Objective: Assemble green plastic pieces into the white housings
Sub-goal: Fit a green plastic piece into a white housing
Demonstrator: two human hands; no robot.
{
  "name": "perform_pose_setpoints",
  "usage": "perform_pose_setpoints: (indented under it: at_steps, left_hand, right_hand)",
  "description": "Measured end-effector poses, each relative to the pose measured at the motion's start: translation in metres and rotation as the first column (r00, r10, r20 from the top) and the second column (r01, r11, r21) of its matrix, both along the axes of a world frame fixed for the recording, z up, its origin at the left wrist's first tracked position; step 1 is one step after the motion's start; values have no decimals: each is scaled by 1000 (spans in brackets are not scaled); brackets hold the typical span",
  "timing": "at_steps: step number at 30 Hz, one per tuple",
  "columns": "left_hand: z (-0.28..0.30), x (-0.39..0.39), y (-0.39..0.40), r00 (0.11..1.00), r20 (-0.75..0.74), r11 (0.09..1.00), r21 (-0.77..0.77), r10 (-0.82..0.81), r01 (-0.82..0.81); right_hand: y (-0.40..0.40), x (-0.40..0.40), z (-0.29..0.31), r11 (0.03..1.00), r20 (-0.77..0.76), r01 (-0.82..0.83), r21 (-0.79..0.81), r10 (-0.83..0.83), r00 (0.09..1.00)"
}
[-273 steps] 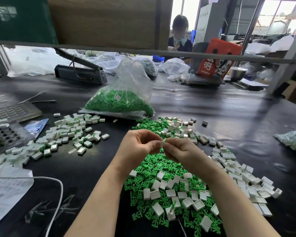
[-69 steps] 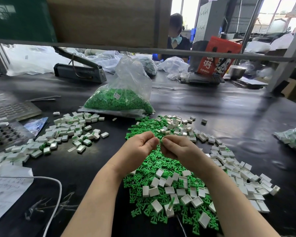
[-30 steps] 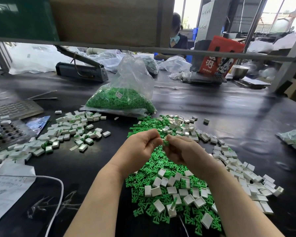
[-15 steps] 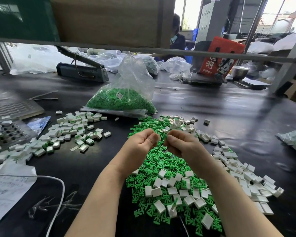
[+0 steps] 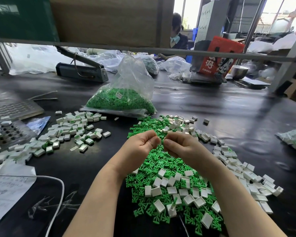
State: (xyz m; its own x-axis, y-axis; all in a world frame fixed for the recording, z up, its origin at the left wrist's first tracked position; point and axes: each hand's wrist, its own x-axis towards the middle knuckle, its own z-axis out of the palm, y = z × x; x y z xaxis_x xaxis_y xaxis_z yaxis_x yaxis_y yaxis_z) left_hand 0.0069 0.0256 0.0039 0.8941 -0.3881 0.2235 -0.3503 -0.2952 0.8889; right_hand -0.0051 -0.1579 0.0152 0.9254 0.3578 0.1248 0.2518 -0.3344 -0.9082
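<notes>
A small green piece (image 5: 162, 141) sits pinched between the curled fingertips of the left hand (image 5: 140, 147) and right hand (image 5: 181, 147), above the green pile (image 5: 161, 161) mid-table (image 5: 229, 117). White housings (image 5: 237, 170), too many to count, lie right; one bag (image 5: 123, 98) stands behind.
</notes>
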Motion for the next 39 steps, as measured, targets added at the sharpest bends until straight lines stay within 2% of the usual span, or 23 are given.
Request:
perform_pose_setpoints:
  at_steps: [6,13,24,29,35,39]
  left_hand:
    - [-1,1,1,1000,19,998,70,-6,5]
    - [2,-1,-1,1000,3,997,80,-4,4]
    - [6,-5,-3,998,60,985,170,1,-11]
    - [5,-5,-3,998,52,995,88,32,-36]
    - [7,-3,-1,997,21,996,40,75,-76]
    - [9,-6,-1,996,-8,996,-24,85,-85]
  right_hand:
    - [3,1,-6,999,-58,-31,7,32,998]
    - [-2,3,-6,995,16,-57,-84,58,998]
    - [-3,7,-9,976,88,-53,-213,73,993]
    - [-1,7,-11,998,28,-52,-42,53,998]
    - [-4,5,-8,997,4,-75,2,75,997]
    - [-4,2,-6,999,9,-2,43,2,1000]
